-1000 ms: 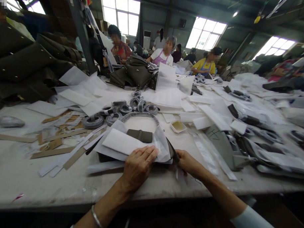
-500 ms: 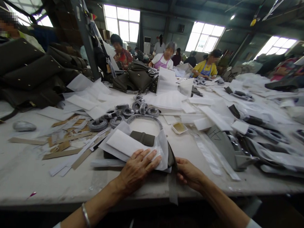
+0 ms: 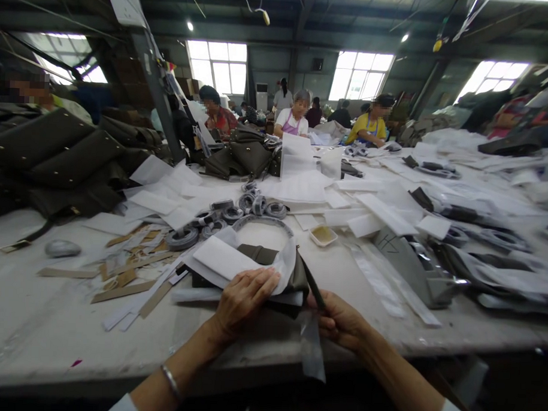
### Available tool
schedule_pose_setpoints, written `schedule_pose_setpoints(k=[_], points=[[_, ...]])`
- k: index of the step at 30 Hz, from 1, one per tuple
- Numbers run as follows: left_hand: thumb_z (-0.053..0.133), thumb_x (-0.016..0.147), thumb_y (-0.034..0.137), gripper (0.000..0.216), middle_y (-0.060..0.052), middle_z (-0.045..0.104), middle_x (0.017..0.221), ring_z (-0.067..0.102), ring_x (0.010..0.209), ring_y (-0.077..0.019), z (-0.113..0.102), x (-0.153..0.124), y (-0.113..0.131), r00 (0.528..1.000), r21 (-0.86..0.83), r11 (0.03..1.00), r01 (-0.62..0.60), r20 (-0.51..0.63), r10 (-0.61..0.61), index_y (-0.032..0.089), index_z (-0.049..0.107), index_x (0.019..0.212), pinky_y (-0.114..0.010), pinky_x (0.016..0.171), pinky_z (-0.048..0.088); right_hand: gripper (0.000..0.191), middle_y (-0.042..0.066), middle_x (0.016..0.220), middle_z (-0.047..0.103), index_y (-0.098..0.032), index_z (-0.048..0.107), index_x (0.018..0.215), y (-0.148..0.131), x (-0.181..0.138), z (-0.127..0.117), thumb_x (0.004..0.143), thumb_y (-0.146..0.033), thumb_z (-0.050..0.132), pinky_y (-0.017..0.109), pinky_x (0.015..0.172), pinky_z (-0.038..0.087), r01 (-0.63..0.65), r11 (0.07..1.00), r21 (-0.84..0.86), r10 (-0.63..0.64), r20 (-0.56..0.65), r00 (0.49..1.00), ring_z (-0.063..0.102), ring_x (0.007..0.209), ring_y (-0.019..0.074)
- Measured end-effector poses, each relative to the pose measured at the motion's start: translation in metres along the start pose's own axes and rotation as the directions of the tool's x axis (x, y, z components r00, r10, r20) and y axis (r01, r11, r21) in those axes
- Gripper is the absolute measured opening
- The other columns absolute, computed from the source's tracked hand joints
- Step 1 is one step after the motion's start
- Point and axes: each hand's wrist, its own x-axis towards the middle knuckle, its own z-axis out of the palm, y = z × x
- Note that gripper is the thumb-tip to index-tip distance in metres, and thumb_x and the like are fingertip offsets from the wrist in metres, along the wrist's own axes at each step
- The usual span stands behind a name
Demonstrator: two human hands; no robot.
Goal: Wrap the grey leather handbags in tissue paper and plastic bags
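At the far left we see a pile of dark bags (image 3: 78,156) on the pale surface (image 3: 36,323), then scattered brown strips (image 3: 125,291) and grey coils (image 3: 183,238). Our left hand (image 3: 246,294) lies flat, fingers outstretched, on a white sheet (image 3: 227,262) over a dark item (image 3: 301,277) near the surface's front edge. Beyond it sits a small dish (image 3: 323,235). Our right hand (image 3: 339,320) pinches a dark strap (image 3: 315,282) at the item's right side. Farther right we have a grey piece (image 3: 395,261) bearing dark marks.

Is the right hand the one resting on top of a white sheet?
No, the left hand rests on the white sheet, while the right hand holds the dark strip.
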Motion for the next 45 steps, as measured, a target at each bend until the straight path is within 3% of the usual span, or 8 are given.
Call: schedule_pose_setpoints(k=[6, 13, 19, 21, 23, 25, 27, 45], points=[[0.060, 0.086, 0.021, 0.051, -0.010, 0.068, 0.121, 0.066, 0.104, -0.0240, -0.010, 0.023, -0.010, 0.961, 0.022, 0.962, 0.273, -0.044, -0.272, 0.019, 0.048, 0.135, -0.035, 0.088, 0.051, 0.039, 0.006, 0.082, 0.075, -0.013, 0.065, 0.077, 0.011, -0.002, 0.015, 0.069, -0.051, 0.073, 0.020, 0.031, 0.013, -0.003, 0.881, -0.474, -0.088, -0.171, 0.981, 0.037, 0.031, 0.0009], [0.048, 0.093, 0.017, 0.042, -0.010, 0.066, 0.127, 0.061, 0.116, -0.0252, 0.022, 0.006, 0.016, 0.990, -0.002, 0.994, 0.107, 0.089, -0.107, 0.016, 0.052, 0.134, -0.039, 0.095, 0.048, 0.037, -0.004, 0.047, 0.058, -0.015, 0.064, 0.069, 0.044, -0.014, 0.027, 0.072, -0.052, 0.067, 0.019, 0.031, 0.016, -0.018, 0.883, -0.468, -0.067, -0.164, 0.984, 0.032, 0.029, 0.0032], [0.042, 0.097, 0.015, 0.042, -0.011, 0.060, 0.136, 0.053, 0.128, -0.0232, 0.025, -0.009, 0.020, 0.983, 0.009, 0.999, 0.048, 0.176, -0.049, 0.016, 0.050, 0.138, -0.041, 0.108, 0.040, 0.018, 0.001, 0.070, 0.072, -0.017, 0.075, 0.077, -0.004, -0.066, 0.033, 0.078, -0.035, 0.070, 0.018, 0.034, 0.033, -0.097, 0.697, -0.710, 0.200, 0.063, 0.978, 0.047, 0.038, 0.0069], [0.041, 0.096, 0.014, 0.042, -0.012, 0.060, 0.136, 0.052, 0.129, -0.0227, 0.023, -0.009, 0.019, 0.982, 0.003, 0.998, 0.059, 0.181, -0.059, 0.015, 0.049, 0.138, -0.042, 0.108, 0.041, 0.016, 0.002, 0.075, 0.073, -0.020, 0.076, 0.081, -0.026, -0.069, 0.041, 0.082, -0.034, 0.069, 0.021, 0.047, 0.046, 0.170, 0.526, -0.833, -0.173, 0.091, 0.981, 0.059, 0.053, 0.0120], [0.038, 0.096, 0.011, 0.043, -0.013, 0.060, 0.135, 0.052, 0.129, -0.0224, 0.023, -0.008, 0.020, 0.984, 0.005, 0.998, 0.066, 0.165, -0.066, 0.014, 0.050, 0.137, -0.042, 0.107, 0.042, 0.011, 0.005, 0.093, 0.075, -0.022, 0.076, 0.090, -0.042, -0.062, 0.048, 0.086, -0.028, 0.068, 0.030, 0.075, 0.054, 0.401, 0.144, -0.905, -0.525, 0.274, 0.806, 0.068, 0.082, 0.0201], [0.037, 0.096, 0.010, 0.042, -0.013, 0.062, 0.133, 0.054, 0.127, -0.0227, 0.024, -0.008, 0.021, 0.990, 0.008, 0.998, 0.067, 0.127, -0.067, 0.013, 0.051, 0.135, -0.041, 0.106, 0.043, 0.024, 0.008, 0.117, 0.071, -0.023, 0.072, 0.108, -0.048, -0.047, 0.051, 0.085, -0.019, 0.068, 0.043, 0.102, 0.045, 0.461, -0.199, -0.865, -0.598, 0.480, 0.641, 0.062, 0.112, 0.0266], [0.036, 0.097, 0.010, 0.040, -0.013, 0.063, 0.131, 0.055, 0.126, -0.0229, 0.026, -0.008, 0.022, 0.993, 0.010, 0.997, 0.070, 0.094, -0.071, 0.012, 0.051, 0.134, -0.041, 0.105, 0.044, 0.039, 0.009, 0.125, 0.068, -0.023, 0.066, 0.119, -0.046, -0.032, 0.049, 0.082, -0.012, 0.068, 0.049, 0.112, 0.036, 0.442, -0.353, -0.824, -0.551, 0.565, 0.614, 0.058, 0.122, 0.0274], [0.033, 0.097, 0.009, 0.041, -0.013, 0.063, 0.131, 0.054, 0.128, -0.0200, 0.031, -0.010, 0.026, 0.985, -0.041, 0.988, 0.148, 0.094, -0.144, 0.009, 0.045, 0.137, -0.040, 0.109, 0.040, 0.020, 0.004, 0.098, 0.075, -0.026, 0.077, 0.099, -0.052, -0.015, 0.048, 0.091, -0.036, 0.063, 0.032, 0.084, 0.050, 0.267, 0.076, -0.961, -0.456, 0.205, 0.866, 0.068, 0.091, 0.0227]])
